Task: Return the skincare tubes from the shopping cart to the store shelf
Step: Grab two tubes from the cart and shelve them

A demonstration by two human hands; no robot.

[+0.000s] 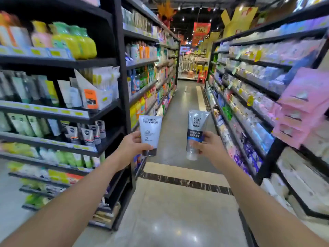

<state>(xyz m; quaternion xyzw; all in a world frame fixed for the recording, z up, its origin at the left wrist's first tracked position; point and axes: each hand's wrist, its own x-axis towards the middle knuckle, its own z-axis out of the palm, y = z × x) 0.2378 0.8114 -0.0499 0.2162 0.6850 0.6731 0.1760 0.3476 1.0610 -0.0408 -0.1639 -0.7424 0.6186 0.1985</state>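
Two skincare tubes are up in the air over the aisle floor, one in each hand, cap end down. The left hand point(132, 148) holds the white tube point(150, 132) low on its body, thumb across the front just above the dark cap and fingers curled behind; the right hand point(208, 145) pinches the grey tube point(196, 131) the same way near its clear cap, which sits at about 5 o'clock from the white one. Both look light, with soft, squeezable plastic walls and a glossy, probably slick skin, so the firmest place for a grip is likely the stiffer shoulder next to the cap, where both hands already are; squeezing mid-body would probably only dent the tube. The flat crimped tops point to 12 o'clock and would give little purchase. The shelf of men's tubes point(85, 138), at 9 o'clock from the left hand and near it, seems the likely home, standing cap-down among similar stock. No shopping cart is in view.
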